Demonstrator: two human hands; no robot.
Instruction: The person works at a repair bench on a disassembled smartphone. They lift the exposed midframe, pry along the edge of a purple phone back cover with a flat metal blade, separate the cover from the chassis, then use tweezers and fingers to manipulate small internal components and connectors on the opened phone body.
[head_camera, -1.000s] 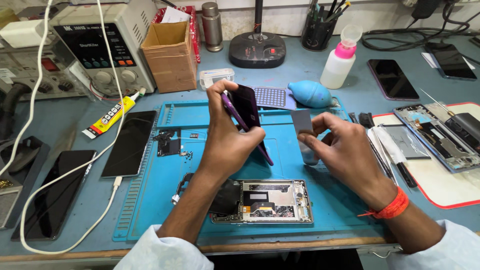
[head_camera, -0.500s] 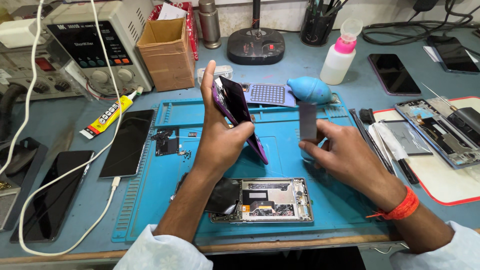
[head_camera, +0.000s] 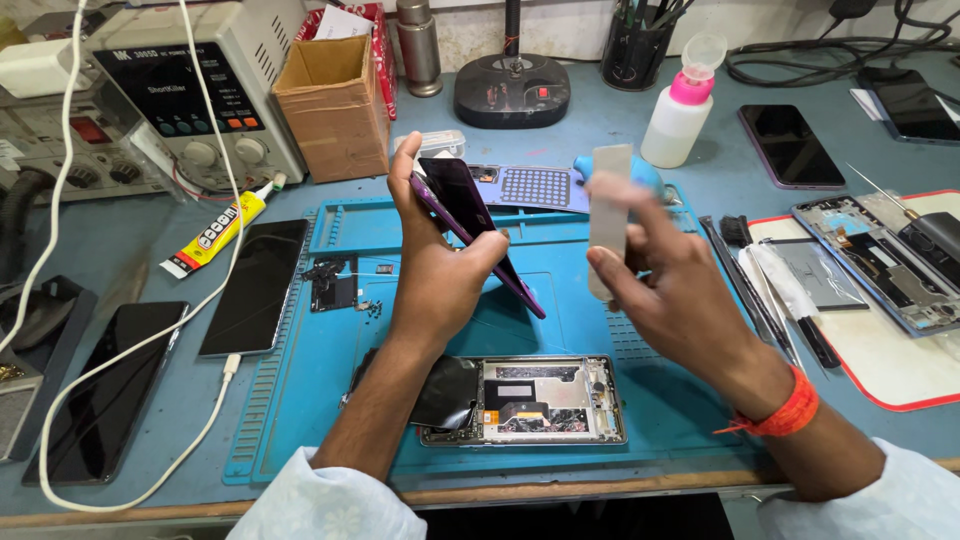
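Two bare hands are raised above a blue repair mat (head_camera: 330, 400) that lies on the blue worktop (head_camera: 130, 270). The left hand (head_camera: 440, 275) has its fingers (head_camera: 402, 170) wrapped around a purple phone (head_camera: 470, 215), thumb across its dark face, holding it tilted with its upper end toward the far side of the worktop and its lower end pointing down at the mat. The right hand (head_camera: 670, 290) pinches a thin grey rectangular strip (head_camera: 607, 210) between thumb and fingertips, holding it upright just to the right of the phone; the two do not touch. An orange thread band (head_camera: 785, 410) circles the right wrist.

Below the hands, near the mat's front edge, lies an opened phone frame (head_camera: 545, 400) with its inner parts exposed, a dark peeled-back sheet (head_camera: 445, 390) against its left end. Small black parts and screws (head_camera: 335, 285) sit on the mat's left side. Left of the mat rest two dark phones, one (head_camera: 255, 285) just beside it and another (head_camera: 105, 385) farther out, with a white cable (head_camera: 150, 345) running between them, and a yellow glue tube (head_camera: 215, 235). Behind stand a cardboard box (head_camera: 335, 105), a bench power supply (head_camera: 195, 95) and a white bottle with a pink cap (head_camera: 680, 115). On the right a red-edged mat (head_camera: 900, 380) bears another dismantled phone (head_camera: 880, 260).
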